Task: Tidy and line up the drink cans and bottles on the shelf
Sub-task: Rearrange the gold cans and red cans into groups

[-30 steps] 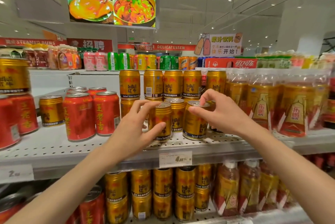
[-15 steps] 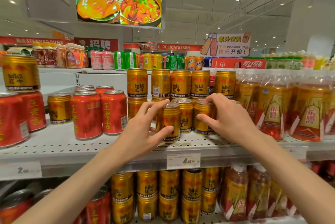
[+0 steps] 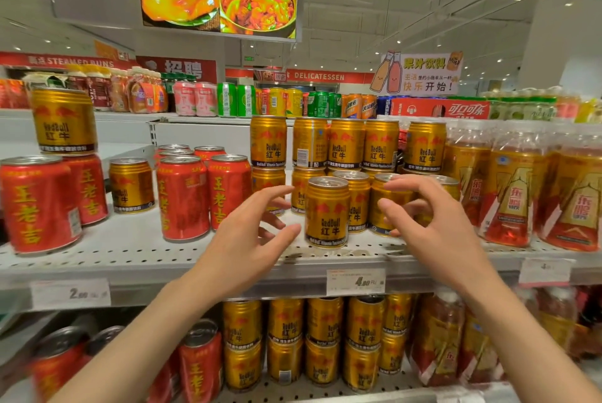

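A gold Red Bull can (image 3: 326,212) stands upright near the front of the white perforated shelf (image 3: 136,251). My left hand (image 3: 250,236) hovers just left of it, fingers spread, not touching. My right hand (image 3: 433,223) is open to the right, in front of another gold can (image 3: 386,204) that it partly hides. More gold cans (image 3: 347,143) are stacked two high behind. Red herbal tea cans (image 3: 182,197) stand to the left. Orange drink bottles (image 3: 514,194) crowd the right side.
A lone gold can (image 3: 131,185) sits among the red cans, and another (image 3: 63,120) rests on top of red cans at far left. Price tags (image 3: 355,282) hang on the shelf edge. The lower shelf holds gold cans (image 3: 324,337), red cans and bottles.
Both hands have let go of the gold cans they gripped and drawn back a little with fingers apart. The front can now stands free. The view has moved closer.
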The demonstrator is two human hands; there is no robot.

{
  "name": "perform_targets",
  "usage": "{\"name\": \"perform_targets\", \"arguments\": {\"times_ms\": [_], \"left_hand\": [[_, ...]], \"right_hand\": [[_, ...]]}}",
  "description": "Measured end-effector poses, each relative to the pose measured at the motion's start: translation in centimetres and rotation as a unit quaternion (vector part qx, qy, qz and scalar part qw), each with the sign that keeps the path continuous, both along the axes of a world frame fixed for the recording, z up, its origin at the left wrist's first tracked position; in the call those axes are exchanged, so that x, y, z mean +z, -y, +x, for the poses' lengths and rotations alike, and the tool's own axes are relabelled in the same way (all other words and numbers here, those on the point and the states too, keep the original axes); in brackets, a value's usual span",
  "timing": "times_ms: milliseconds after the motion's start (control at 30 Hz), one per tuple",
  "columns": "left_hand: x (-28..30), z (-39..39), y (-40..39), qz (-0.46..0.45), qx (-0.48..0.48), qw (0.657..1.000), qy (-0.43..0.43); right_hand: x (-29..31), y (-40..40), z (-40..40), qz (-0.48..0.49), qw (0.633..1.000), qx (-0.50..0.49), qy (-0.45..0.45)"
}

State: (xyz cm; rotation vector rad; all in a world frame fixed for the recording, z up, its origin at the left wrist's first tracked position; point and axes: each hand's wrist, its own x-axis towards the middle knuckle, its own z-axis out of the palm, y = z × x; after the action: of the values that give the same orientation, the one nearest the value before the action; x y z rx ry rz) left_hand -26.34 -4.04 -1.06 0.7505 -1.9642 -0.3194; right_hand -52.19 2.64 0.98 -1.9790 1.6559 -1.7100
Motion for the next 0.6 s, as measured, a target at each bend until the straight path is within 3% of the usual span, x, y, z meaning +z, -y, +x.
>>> {"name": "perform_targets", "arguments": {"times_ms": [133,400,500,600], "left_hand": [[-0.6,3.8,-1.2,0.027,0.006,0.998,-0.064],[-1.8,14.6,-2.1,0.053,0.018,0.984,-0.167],[-1.6,18.8,-2.0,0.038,0.052,0.986,-0.156],[-0.6,22.9,-1.9,-0.028,0.118,0.988,-0.093]], "right_hand": [[-0.9,-0.8,4.4,0.008,0.996,0.037,0.079],[-2.8,-0.6,15.4,0.04,0.988,0.062,0.134],[-2.8,0.2,19.2,0.043,0.99,0.062,0.115],[-1.4,1.1,23.1,0.034,0.996,0.063,0.06]]}}
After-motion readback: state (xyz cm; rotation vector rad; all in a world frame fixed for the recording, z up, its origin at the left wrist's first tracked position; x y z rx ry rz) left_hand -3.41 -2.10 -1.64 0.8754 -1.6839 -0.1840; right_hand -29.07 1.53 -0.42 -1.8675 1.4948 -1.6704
